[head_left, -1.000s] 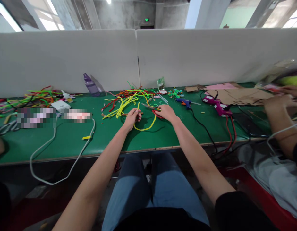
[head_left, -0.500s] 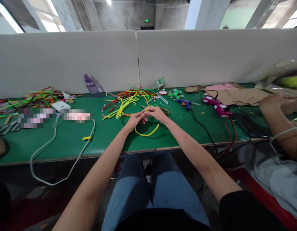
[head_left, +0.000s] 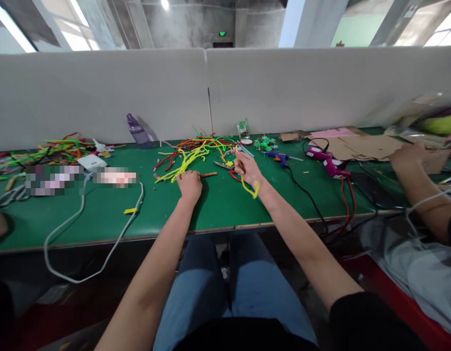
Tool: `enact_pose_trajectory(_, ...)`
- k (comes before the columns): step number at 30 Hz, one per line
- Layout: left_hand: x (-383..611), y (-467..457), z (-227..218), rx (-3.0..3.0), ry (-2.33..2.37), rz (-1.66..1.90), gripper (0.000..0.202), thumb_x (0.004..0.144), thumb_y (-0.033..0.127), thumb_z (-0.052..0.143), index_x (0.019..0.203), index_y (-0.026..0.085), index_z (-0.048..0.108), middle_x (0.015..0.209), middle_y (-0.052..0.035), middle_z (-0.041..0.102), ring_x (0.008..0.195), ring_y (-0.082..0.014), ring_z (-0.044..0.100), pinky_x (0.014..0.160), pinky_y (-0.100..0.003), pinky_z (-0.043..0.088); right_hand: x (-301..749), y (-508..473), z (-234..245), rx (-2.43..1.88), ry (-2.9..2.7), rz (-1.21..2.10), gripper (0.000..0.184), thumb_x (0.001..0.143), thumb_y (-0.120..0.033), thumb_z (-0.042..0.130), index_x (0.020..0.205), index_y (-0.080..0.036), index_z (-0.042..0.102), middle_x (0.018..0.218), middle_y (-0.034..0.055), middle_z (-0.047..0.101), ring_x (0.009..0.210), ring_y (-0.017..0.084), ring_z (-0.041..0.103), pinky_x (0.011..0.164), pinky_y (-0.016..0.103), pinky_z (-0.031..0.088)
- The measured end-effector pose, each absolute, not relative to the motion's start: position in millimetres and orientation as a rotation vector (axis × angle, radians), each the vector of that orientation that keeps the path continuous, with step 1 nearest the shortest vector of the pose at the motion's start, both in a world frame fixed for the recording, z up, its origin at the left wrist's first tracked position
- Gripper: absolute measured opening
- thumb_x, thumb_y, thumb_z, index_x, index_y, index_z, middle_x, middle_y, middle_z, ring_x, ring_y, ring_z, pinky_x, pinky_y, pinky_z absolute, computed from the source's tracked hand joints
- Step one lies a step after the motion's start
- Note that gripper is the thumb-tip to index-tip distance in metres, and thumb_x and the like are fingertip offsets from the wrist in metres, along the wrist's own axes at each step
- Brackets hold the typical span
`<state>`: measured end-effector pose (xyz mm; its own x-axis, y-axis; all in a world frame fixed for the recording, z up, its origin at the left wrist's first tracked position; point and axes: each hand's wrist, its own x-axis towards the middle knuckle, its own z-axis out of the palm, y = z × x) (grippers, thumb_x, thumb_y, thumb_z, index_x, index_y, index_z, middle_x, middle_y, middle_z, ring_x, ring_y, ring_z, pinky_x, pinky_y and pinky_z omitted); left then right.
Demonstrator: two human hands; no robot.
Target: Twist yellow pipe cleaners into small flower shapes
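Arms (head_left: 301, 236) extended forward, hands (head_left: 190, 187) apart, right fingers (head_left: 240, 155) curled

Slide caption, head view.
Right hand holding a yellow strand, left hand by a brown stick, at a green table.

No words or numbers could be read. High up at 12 o'clock, a small sign (head_left: 221, 33) glowed green near the far grey wall (head_left: 185, 24), but its marks were too tiny to make out. At 3 o'clock, white stickers (head_left: 309, 154) sat on the pink-purple boxes (head_left: 337, 168), and any print on them was too small to read. Near 9 o'clock, blurry squares (head_left: 118, 176) hid whatever was under them.
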<state>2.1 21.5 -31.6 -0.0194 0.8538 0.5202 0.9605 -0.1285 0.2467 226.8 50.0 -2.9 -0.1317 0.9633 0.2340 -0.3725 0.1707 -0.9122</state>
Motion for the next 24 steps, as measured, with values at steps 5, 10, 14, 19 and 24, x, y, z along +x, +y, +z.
enact_pose_trajectory(5,1.3,26.0,-32.3,-2.134,-1.851,-0.999,0.025,0.079,0.013,0.05,0.096,0.019,0.067,0.097,-0.0124,0.063,0.089,-0.0278,0.059,0.078,-0.038,0.042,221.5,44.9,1.6,-0.797,-1.225,1.194,0.046,0.069,-0.053,0.069,0.098,-0.017,0.065,0.058,-0.006,0.047,0.041,0.004,0.029,0.038,0.023,0.02)
enact_pose_trajectory(10,1.0,31.1,-34.4,-2.146,-1.783,-0.997,0.029,0.085,0.014,0.043,0.101,0.011,0.067,0.098,-0.0171,0.058,0.096,-0.031,0.054,0.085,-0.04,0.041,218.9,42.7,2.5,-0.892,-1.258,0.986,0.041,0.072,-0.052,0.067,0.093,-0.017,0.068,0.057,-0.0042,0.046,0.043,0.006,0.032,0.04,0.024,0.025)
enact_pose_trajectory(14,5.9,30.4,-32.0,-2.143,-1.804,-1.118,0.038,0.083,0.037,0.058,0.11,0.011,0.064,0.101,-0.0171,0.056,0.102,-0.033,0.052,0.094,-0.044,0.038,221.8,45.7,0.8,-0.951,-1.24,0.83,0.033,0.076,-0.046,0.064,0.089,-0.016,0.069,0.058,-0.0025,0.048,0.048,0.008,0.036,0.046,0.024,0.031)
enact_pose_trajectory(19,12.1,27.0,-25.2,-2.18,-1.774,-1.282,0.034,0.091,0.03,0.046,0.118,0.014,0.058,0.108,-0.0168,0.058,0.108,-0.0311,0.051,0.098,-0.044,0.035,225.4,41.6,1.6,-1.098,-1.291,0.454,0.03,0.089,-0.035,0.046,0.082,-0.016,0.068,0.069,0.0039,0.059,0.067,0.015,0.054,0.064,0.027,0.043)
enact_pose_trajectory(24,13.0,21.8,-20.6,-2.292,-1.709,-1.472,0.029,0.093,0.025,0.042,0.116,0.018,0.058,0.104,-0.0121,0.063,0.099,-0.0256,0.057,0.091,-0.035,0.04,233.3,37.0,9.7,-1.178,-1.226,0.239,0.033,0.094,-0.029,0.036,0.098,-0.014,0.065,0.099,0.0121,0.065,0.092,0.02,0.06,0.082,0.032,0.045)
